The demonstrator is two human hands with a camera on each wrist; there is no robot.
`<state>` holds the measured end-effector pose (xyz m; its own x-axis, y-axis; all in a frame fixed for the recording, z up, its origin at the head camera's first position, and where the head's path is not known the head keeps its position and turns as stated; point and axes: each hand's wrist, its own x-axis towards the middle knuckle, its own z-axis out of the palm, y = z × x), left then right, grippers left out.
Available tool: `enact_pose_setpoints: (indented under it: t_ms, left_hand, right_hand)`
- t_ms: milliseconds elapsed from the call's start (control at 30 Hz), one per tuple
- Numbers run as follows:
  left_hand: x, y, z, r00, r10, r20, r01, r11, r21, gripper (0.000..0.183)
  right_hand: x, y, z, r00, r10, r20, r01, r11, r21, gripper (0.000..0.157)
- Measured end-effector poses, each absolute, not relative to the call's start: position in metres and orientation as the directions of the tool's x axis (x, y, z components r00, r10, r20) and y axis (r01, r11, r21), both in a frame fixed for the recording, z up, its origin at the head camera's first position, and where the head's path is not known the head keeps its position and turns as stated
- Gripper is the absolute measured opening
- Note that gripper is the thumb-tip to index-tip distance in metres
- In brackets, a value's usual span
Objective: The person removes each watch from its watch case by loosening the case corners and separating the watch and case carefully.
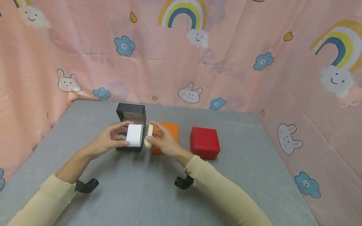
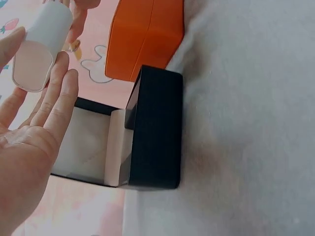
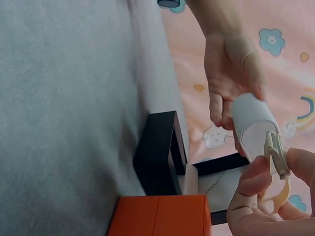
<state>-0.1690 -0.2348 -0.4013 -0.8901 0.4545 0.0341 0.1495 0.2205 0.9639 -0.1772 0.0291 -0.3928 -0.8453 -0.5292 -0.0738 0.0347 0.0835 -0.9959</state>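
Note:
My left hand (image 1: 103,140) grips a white watch cushion (image 1: 134,135) between thumb and fingers, above the open black watch box (image 1: 131,108). In the left wrist view the cushion (image 2: 48,30) looks like a rounded roll with an open end. Just to the right, my right hand (image 1: 167,142) pinches a wristwatch (image 1: 148,142) with a cream strap. The right wrist view shows the watch (image 3: 278,156) close to the cushion's end but not around it. The black box's lid stands raised, showing a pale lining.
A closed orange box (image 1: 173,128) sits beside the black box, partly behind my right hand. Farther right is a closed red box (image 1: 205,142). Everything stands on a grey cloth-covered table (image 1: 135,191), with a pink patterned curtain (image 1: 158,72) behind it.

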Motion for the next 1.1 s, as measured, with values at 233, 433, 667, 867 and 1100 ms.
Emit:
enact_pose_setpoints:
  t_ms: [233, 433, 667, 867, 1100]
  left_hand:
    - [-0.166, -0.242, -0.401, -0.901, 0.433, 0.027, 0.143, 0.237, 0.961, 0.072]
    - [-0.166, -0.243, -0.399, -0.905, 0.424, 0.034, 0.147, 0.235, 0.961, 0.071]
    - [-0.167, -0.244, -0.399, -0.904, 0.427, 0.035, 0.142, 0.22, 0.965, 0.071]
    - [-0.168, -0.247, -0.398, -0.907, 0.42, 0.037, 0.144, 0.224, 0.964, 0.07]
    - [-0.169, -0.25, -0.398, -0.915, 0.403, 0.017, 0.132, 0.259, 0.957, 0.071]
  right_hand:
    - [-0.178, 0.032, -0.395, -0.852, -0.518, -0.072, 0.04, 0.074, -0.997, 0.063]
    - [-0.177, 0.034, -0.396, -0.843, -0.534, -0.056, 0.014, 0.081, -0.997, 0.057]
    - [-0.175, 0.035, -0.398, -0.847, -0.526, -0.079, 0.029, 0.102, -0.994, 0.059]
    - [-0.172, 0.032, -0.403, -0.839, -0.541, -0.063, 0.013, 0.096, -0.995, 0.063]
    - [-0.169, 0.028, -0.414, -0.821, -0.571, -0.026, -0.019, 0.072, -0.997, 0.066]
